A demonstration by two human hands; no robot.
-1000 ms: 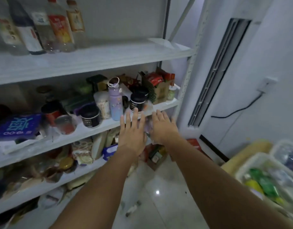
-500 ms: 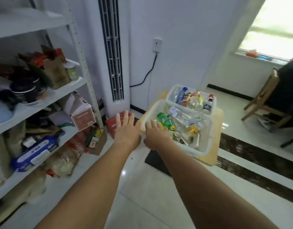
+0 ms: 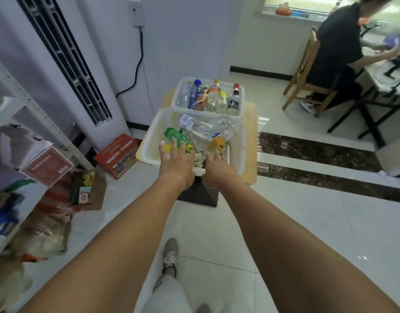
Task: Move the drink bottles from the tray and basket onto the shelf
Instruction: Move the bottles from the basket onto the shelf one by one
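Two white plastic baskets stand on a low wooden table. The near basket (image 3: 152,136) holds several lying bottles, among them a green bottle (image 3: 175,136), clear water bottles (image 3: 195,125) and an orange-labelled one (image 3: 217,143). The far basket (image 3: 178,86) holds upright bottles, including a blue-capped one (image 3: 194,93) and a dark cola bottle (image 3: 234,100). My left hand (image 3: 176,163) is spread flat over the near basket's front rim, fingers straight, holding nothing. My right hand (image 3: 218,166) reaches beside it with loosely bent fingers, also empty. The shelf (image 3: 20,102) runs along the left edge.
A tall white air conditioner (image 3: 81,64) stands left of the table, a red carton (image 3: 116,155) at its foot. Boxes and bags crowd the lower shelf levels. A seated person (image 3: 336,48) on a wooden chair works at a desk at far right. Tiled floor lies between.
My view turned from the shelf to the baskets. Both hands moved forward and now hover over the near basket's front edge; they hold nothing in any frame.
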